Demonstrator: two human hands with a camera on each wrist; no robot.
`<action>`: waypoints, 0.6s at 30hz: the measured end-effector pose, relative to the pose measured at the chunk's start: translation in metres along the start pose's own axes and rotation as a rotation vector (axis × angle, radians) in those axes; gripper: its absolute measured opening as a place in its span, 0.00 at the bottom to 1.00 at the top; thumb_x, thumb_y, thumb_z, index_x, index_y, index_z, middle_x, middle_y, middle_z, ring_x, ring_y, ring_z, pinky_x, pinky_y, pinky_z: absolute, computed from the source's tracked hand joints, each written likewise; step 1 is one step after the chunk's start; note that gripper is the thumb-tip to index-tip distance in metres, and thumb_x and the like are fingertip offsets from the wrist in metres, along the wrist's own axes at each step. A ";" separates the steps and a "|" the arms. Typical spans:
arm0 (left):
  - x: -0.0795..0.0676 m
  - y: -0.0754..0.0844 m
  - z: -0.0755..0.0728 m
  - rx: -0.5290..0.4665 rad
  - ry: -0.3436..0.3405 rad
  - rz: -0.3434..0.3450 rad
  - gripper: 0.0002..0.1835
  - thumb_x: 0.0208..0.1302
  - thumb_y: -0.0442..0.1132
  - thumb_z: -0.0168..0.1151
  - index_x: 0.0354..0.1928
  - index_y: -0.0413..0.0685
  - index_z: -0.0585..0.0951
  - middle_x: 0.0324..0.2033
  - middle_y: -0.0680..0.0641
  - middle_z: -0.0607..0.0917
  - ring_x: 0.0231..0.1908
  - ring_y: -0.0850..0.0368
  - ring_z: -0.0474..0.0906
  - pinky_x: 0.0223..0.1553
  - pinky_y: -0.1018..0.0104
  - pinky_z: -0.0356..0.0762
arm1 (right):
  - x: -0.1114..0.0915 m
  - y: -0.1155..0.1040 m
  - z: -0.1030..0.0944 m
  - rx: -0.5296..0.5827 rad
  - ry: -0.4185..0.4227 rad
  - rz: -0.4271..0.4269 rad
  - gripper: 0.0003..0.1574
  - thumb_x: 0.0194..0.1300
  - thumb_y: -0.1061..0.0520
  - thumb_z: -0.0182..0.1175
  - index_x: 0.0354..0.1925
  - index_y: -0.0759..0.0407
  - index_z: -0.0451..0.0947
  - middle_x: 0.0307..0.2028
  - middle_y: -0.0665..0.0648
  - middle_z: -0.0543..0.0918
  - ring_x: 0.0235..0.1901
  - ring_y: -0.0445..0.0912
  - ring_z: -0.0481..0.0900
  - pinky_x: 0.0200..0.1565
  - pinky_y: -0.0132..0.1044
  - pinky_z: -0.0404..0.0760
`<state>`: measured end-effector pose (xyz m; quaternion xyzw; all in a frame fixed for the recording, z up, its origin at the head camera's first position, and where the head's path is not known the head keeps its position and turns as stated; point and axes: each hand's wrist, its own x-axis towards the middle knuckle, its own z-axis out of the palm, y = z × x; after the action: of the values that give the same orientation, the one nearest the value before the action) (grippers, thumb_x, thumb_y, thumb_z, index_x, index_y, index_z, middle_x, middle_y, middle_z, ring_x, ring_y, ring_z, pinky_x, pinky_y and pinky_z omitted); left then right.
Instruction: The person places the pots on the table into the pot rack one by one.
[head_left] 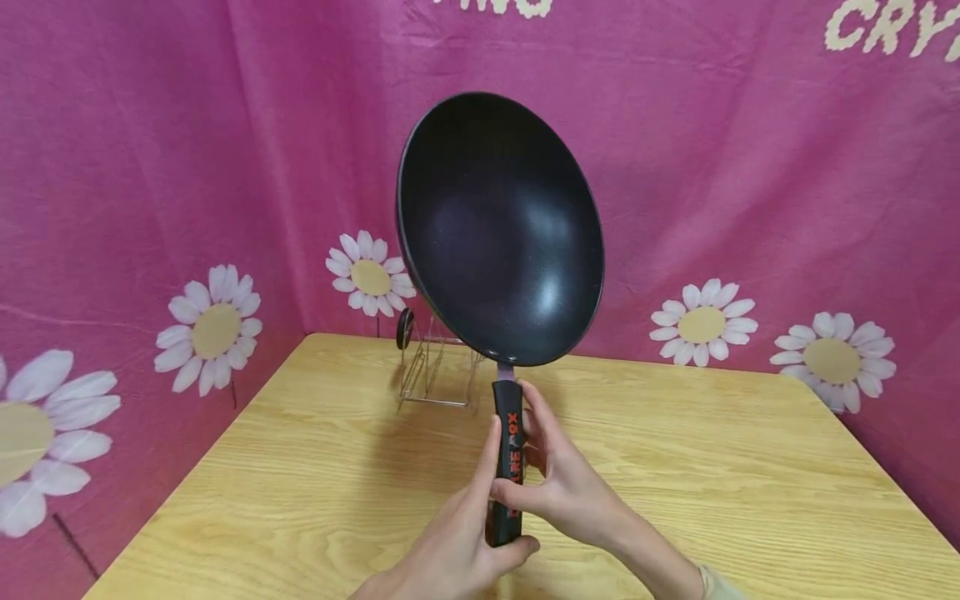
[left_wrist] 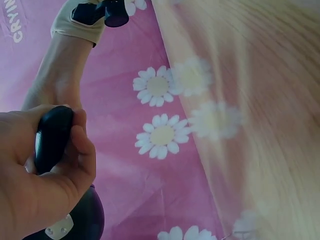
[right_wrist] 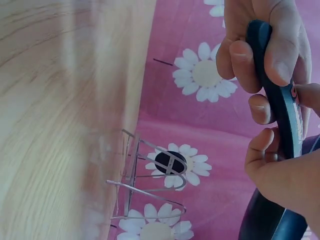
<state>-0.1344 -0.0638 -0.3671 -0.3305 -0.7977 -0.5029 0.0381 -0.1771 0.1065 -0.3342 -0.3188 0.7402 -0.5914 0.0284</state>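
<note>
A deep black frying pan (head_left: 501, 233) is held up above the table, its dark inside facing me and its handle (head_left: 511, 450) pointing down. Red lettering runs along the black handle. Near the handle's lower end, my left hand (head_left: 457, 533) grips it, the thumb across the bottom and a finger up along the side. My right hand (head_left: 566, 483) holds the handle a little higher, thumb over the front and fingers behind. In the right wrist view, fingers of the left hand (right_wrist: 280, 45) and right hand (right_wrist: 292, 175) lie on both sides of the handle.
Behind the pan, at the far left of the wooden table (head_left: 712, 475), stands a wire rack (head_left: 438, 403), partly hidden by the pan. A round black piece (head_left: 405, 328) sits at its side. A pink cloth (head_left: 675, 167) with daisies hangs around the table's back and sides.
</note>
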 end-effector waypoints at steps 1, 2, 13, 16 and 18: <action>-0.001 0.000 -0.001 0.045 0.018 0.011 0.63 0.59 0.31 0.69 0.79 0.55 0.30 0.52 0.40 0.80 0.41 0.64 0.77 0.46 0.71 0.79 | 0.002 -0.001 0.002 -0.003 -0.002 -0.011 0.64 0.56 0.65 0.70 0.78 0.49 0.41 0.56 0.57 0.77 0.52 0.53 0.77 0.56 0.40 0.74; -0.002 0.000 -0.003 0.076 0.032 0.020 0.63 0.58 0.31 0.70 0.79 0.54 0.30 0.52 0.40 0.81 0.40 0.64 0.77 0.45 0.71 0.80 | 0.003 -0.001 0.004 -0.006 -0.005 -0.024 0.64 0.56 0.65 0.69 0.78 0.49 0.41 0.56 0.57 0.77 0.51 0.52 0.78 0.55 0.40 0.75; -0.014 -0.003 -0.013 0.327 0.196 0.076 0.67 0.48 0.27 0.75 0.79 0.48 0.36 0.56 0.39 0.81 0.49 0.53 0.82 0.47 0.59 0.83 | 0.016 0.000 0.021 -0.027 -0.050 -0.105 0.65 0.57 0.69 0.65 0.79 0.50 0.36 0.58 0.58 0.75 0.46 0.46 0.78 0.50 0.33 0.75; -0.017 -0.003 -0.018 0.364 0.225 0.068 0.68 0.46 0.27 0.77 0.79 0.48 0.37 0.55 0.39 0.82 0.48 0.53 0.83 0.45 0.59 0.84 | 0.023 0.002 0.027 -0.024 -0.057 -0.115 0.66 0.56 0.69 0.65 0.79 0.51 0.35 0.58 0.58 0.76 0.45 0.45 0.77 0.50 0.33 0.76; -0.018 -0.002 -0.021 0.375 0.232 0.070 0.69 0.46 0.26 0.77 0.79 0.48 0.36 0.55 0.39 0.82 0.47 0.53 0.83 0.43 0.59 0.84 | 0.027 0.003 0.029 -0.012 -0.061 -0.126 0.65 0.57 0.69 0.64 0.79 0.53 0.35 0.58 0.60 0.75 0.46 0.45 0.77 0.51 0.34 0.76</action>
<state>-0.1278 -0.0907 -0.3653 -0.2852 -0.8556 -0.3788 0.2076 -0.1874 0.0681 -0.3365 -0.3831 0.7208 -0.5775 0.0118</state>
